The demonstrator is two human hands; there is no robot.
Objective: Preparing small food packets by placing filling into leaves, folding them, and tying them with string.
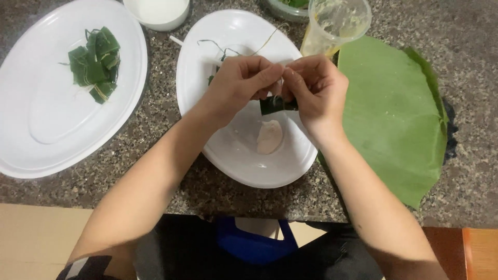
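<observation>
1. Fingers [270, 78] of the left hand [241, 83] are pinched together on what looks like a thin pale string at the top of a small leaf parcel [277, 105]; the string itself is too fine to be sure of.
2. Right hand [316, 85] has its fingers clamped on the same dark green parcel, gripping it from the right side, so the parcel hangs between both hands, above the middle white plate [207, 46] and not touching it.
3. Judged from this grip, the step in hand is tying or tightening the wrap round the folded leaf parcel.
4. Just below the parcel, a pale soft lump of filling [270, 136] lies on the plate, apart from the hands.
5. Loose dark strips and threads [218, 49] lie at the far side of the same plate.
6. To the left, a larger white oval plate [41, 119] carries a heap of finished green parcels [96, 65].
7. To the right, a broad green leaf [389, 114] lies flat on the speckled stone bench [166, 109], with a clear plastic cup [337, 23] at its upper left edge and a white bowl [158, 13] further left.
8. The next move, I judge, calls for a steady hold by the right hand while the left draws the tie snug without crushing the fold.
</observation>
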